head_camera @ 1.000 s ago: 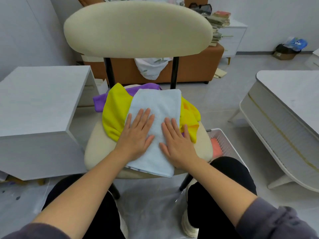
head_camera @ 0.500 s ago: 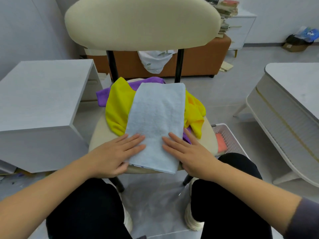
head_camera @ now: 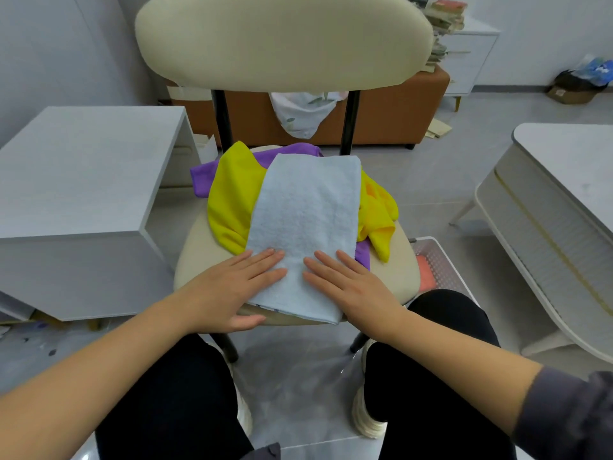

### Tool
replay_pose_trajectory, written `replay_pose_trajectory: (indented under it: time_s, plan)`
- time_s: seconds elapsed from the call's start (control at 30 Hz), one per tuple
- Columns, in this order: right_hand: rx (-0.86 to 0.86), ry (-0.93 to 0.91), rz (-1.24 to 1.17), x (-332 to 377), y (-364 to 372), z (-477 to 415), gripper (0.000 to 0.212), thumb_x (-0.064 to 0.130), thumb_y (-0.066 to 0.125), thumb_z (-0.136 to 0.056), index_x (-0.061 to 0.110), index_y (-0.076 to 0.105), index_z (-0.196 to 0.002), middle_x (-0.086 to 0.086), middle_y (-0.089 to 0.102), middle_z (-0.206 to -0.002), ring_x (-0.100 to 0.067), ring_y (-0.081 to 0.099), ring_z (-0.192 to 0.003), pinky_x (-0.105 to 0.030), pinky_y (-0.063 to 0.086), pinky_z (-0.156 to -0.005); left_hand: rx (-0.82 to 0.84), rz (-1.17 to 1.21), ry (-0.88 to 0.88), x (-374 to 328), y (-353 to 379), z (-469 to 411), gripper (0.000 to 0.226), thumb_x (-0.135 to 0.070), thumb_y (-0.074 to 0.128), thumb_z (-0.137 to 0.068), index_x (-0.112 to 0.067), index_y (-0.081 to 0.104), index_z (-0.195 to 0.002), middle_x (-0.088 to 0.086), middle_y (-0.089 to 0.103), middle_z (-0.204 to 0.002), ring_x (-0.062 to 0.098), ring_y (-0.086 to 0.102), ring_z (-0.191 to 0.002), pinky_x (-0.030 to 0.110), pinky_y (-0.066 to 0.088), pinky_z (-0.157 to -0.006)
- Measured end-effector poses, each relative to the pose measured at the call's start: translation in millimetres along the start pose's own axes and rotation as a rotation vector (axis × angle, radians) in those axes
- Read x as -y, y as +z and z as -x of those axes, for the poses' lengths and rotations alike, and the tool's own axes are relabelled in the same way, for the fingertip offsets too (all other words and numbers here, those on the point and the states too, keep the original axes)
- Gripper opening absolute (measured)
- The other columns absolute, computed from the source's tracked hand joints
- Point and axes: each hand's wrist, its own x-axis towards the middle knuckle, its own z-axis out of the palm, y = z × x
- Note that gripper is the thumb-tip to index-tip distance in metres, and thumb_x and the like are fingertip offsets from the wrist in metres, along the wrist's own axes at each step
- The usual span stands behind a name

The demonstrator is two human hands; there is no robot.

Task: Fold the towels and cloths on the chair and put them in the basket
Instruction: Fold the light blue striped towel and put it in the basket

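A light blue towel (head_camera: 305, 220), folded into a long strip, lies down the middle of the cream chair seat (head_camera: 192, 257). Under it sit a crumpled yellow cloth (head_camera: 232, 200) and a purple cloth (head_camera: 205, 171). My left hand (head_camera: 232, 287) rests flat on the towel's near left corner, fingers straight. My right hand (head_camera: 351, 287) lies flat on the near right part, fingers straight too. A white mesh basket (head_camera: 441, 260) stands on the floor right of the chair, with something orange inside.
The chair's padded backrest (head_camera: 282, 38) rises in front of me. A white cabinet (head_camera: 79, 194) stands at the left, a white low table (head_camera: 557, 210) at the right. A brown sofa (head_camera: 381, 117) with a hanging cloth is behind. My knees are under the seat's front edge.
Both hands slid down the blue towel from its middle to its near end, staying flat, and their fingers turned inward toward each other.
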Motion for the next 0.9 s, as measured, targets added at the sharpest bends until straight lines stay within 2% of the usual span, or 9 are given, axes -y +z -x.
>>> replay_pose_trajectory:
  time_s: [0.1,0.17,0.2,0.27,0.4,0.53,0.67,0.8,0.9]
  plan:
    - [-0.043,0.066,-0.030,-2.4,1.7,-4.6,0.051,0.008,0.054,-0.085,0.013,0.041,-0.134,-0.008,0.055,-0.136,-0.026,0.050,-0.127,-0.045,0.039,-0.104,-0.018,0.005,-0.004,0.0,0.3,-0.7,0.083,-0.056,0.055,-0.075,-0.018,0.032,-0.145,0.006,0.025,-0.155,0.017,0.022,-0.142,0.032,0.012,-0.116]
    - [0.000,0.092,-0.122,-4.1,1.9,-4.1,0.069,0.015,0.074,-0.073,0.014,0.042,-0.134,-0.007,0.056,-0.135,-0.025,0.051,-0.126,-0.046,0.038,-0.104,-0.014,0.012,-0.003,1.1,0.7,-1.1,0.086,-0.055,0.056,-0.071,-0.018,0.031,-0.145,0.005,0.024,-0.155,0.016,0.020,-0.143,0.031,0.011,-0.116]
    - [0.011,0.112,-0.181,-5.8,0.4,-3.0,0.071,0.022,0.075,-0.072,0.015,0.042,-0.135,-0.006,0.055,-0.136,-0.023,0.050,-0.128,-0.043,0.037,-0.106,-0.019,0.016,0.001,2.0,0.7,-1.2,0.087,-0.053,0.056,-0.070,-0.018,0.031,-0.145,0.004,0.024,-0.155,0.016,0.019,-0.143,0.031,0.011,-0.117]
    - [0.005,0.181,-0.332,-8.8,-5.5,-2.1,0.062,0.030,0.064,-0.080,0.016,0.043,-0.137,-0.004,0.053,-0.139,-0.018,0.044,-0.132,-0.035,0.031,-0.110,-0.049,0.028,0.013,4.4,-0.9,-1.6,0.085,-0.049,0.054,-0.070,-0.018,0.030,-0.145,0.003,0.026,-0.154,0.013,0.016,-0.144,0.031,0.012,-0.117]
    - [-0.014,0.313,-0.600,-11.4,-15.0,-0.2,0.051,0.028,0.053,-0.088,0.017,0.046,-0.138,0.004,0.049,-0.140,-0.011,0.041,-0.133,-0.025,0.024,-0.114,-0.171,0.094,-0.011,7.0,-8.7,-3.5,0.075,-0.034,0.057,-0.072,-0.019,0.034,-0.141,0.003,0.038,-0.149,0.014,0.028,-0.140,0.032,0.019,-0.115]
    - [-0.055,0.451,-0.764,-10.6,-19.3,-3.1,0.044,0.031,0.046,-0.091,0.021,0.052,-0.134,0.005,0.056,-0.134,-0.011,0.051,-0.125,-0.032,0.036,-0.109,-0.230,0.043,-0.036,10.8,-6.9,-8.2,0.059,-0.039,0.047,-0.088,-0.021,0.031,-0.143,0.001,0.036,-0.149,0.012,0.020,-0.144,0.034,0.019,-0.114]
    - [-0.116,0.548,-0.922,-9.5,-27.8,-8.4,0.038,0.028,0.043,-0.091,0.027,0.060,-0.126,0.001,0.066,-0.119,-0.013,0.060,-0.114,-0.042,0.048,-0.095,-0.270,-0.038,-0.014,18.5,-2.6,-12.8,0.058,-0.023,0.046,-0.088,-0.020,0.031,-0.144,0.001,0.033,-0.151,0.015,0.021,-0.144,0.040,0.023,-0.113]
    - [-0.146,0.554,-0.956,-6.7,-31.8,-12.0,0.042,0.026,0.043,-0.090,0.035,0.053,-0.129,0.011,0.064,-0.122,-0.009,0.058,-0.117,-0.037,0.047,-0.098,-0.304,-0.074,0.000,19.9,-5.9,-20.8,0.050,-0.011,0.042,-0.090,-0.018,0.038,-0.139,0.003,0.041,-0.147,0.019,0.037,-0.136,0.046,0.029,-0.109]
    - [-0.156,0.560,-0.976,-7.7,-31.3,-12.0,0.041,0.025,0.044,-0.089,0.034,0.056,-0.128,0.016,0.062,-0.125,-0.008,0.056,-0.120,-0.033,0.046,-0.100,-0.295,-0.008,0.027,21.9,-7.7,-25.5,0.037,-0.023,0.034,-0.099,-0.018,0.045,-0.135,0.000,0.047,-0.142,0.015,0.041,-0.133,0.038,0.028,-0.111]
